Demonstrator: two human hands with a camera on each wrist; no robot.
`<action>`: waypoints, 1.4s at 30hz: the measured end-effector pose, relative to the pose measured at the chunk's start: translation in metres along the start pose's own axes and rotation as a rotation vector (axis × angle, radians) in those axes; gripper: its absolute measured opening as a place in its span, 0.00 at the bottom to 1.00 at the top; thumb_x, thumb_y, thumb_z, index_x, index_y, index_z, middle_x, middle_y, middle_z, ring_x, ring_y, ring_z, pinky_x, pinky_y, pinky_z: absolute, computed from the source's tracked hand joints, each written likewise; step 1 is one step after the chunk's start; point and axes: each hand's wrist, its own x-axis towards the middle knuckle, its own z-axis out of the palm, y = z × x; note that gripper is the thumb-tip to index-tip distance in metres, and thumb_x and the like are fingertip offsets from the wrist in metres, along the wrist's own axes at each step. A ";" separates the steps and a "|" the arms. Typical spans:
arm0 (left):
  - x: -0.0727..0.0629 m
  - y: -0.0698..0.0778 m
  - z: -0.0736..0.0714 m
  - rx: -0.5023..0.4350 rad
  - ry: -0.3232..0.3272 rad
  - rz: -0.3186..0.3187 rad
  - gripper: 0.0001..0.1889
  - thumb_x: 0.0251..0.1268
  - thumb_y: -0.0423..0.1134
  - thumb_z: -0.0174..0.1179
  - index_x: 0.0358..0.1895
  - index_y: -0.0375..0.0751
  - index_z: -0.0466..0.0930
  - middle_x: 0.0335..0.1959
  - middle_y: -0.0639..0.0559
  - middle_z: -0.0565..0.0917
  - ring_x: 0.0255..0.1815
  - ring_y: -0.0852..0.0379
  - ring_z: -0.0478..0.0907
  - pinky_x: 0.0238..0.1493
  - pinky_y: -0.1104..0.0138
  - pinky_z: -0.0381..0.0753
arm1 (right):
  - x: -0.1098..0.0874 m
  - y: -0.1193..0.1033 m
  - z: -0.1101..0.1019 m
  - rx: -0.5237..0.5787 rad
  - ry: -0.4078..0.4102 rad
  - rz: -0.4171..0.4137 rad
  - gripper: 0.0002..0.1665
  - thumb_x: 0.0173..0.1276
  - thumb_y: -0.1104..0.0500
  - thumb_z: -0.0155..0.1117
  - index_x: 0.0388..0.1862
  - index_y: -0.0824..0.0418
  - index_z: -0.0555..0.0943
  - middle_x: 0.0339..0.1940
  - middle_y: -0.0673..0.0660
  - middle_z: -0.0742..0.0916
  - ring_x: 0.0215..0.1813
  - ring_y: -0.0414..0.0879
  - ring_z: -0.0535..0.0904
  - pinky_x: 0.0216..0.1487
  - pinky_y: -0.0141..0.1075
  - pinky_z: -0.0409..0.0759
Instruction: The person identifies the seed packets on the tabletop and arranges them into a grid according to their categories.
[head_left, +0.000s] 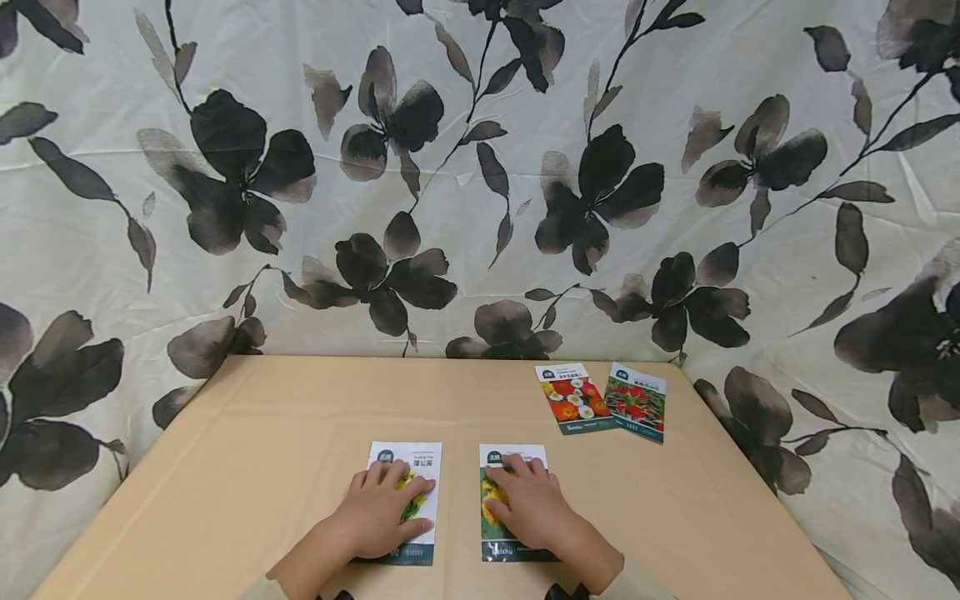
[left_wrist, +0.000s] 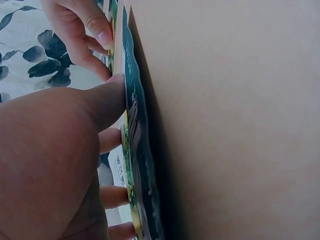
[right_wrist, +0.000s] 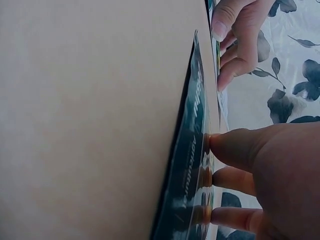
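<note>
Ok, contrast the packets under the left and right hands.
The left packet is white around its flowers; the right packet has a green-backed picture. In the head view, the left packet shows a large title; the right packet shows none, being partly covered by the right hand. The left hand rests on the left packet. Both lie face up on the table, with yellow blooms.

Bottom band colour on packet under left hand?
Dark teal band, clearest in the head view.
</note>
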 end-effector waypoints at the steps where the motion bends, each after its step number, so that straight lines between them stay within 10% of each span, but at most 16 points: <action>1: 0.000 0.000 0.000 0.000 0.001 0.000 0.32 0.64 0.68 0.61 0.69 0.62 0.76 0.68 0.44 0.72 0.65 0.38 0.66 0.62 0.36 0.65 | 0.000 0.000 0.000 0.000 0.002 -0.001 0.30 0.72 0.39 0.64 0.69 0.46 0.78 0.72 0.58 0.75 0.64 0.60 0.70 0.57 0.60 0.73; 26: 0.000 -0.005 0.006 -0.015 0.025 0.040 0.32 0.65 0.70 0.58 0.68 0.62 0.76 0.67 0.43 0.72 0.63 0.37 0.67 0.59 0.35 0.65 | 0.004 0.006 -0.020 0.108 0.022 0.042 0.32 0.67 0.40 0.70 0.68 0.49 0.80 0.67 0.58 0.79 0.63 0.58 0.73 0.59 0.60 0.74; 42: 0.001 -0.004 0.004 -0.006 0.010 0.026 0.32 0.65 0.69 0.60 0.69 0.62 0.75 0.68 0.43 0.71 0.64 0.37 0.66 0.61 0.35 0.64 | 0.027 0.043 -0.037 0.257 0.230 0.055 0.24 0.70 0.48 0.71 0.64 0.49 0.83 0.65 0.54 0.80 0.68 0.55 0.73 0.62 0.54 0.81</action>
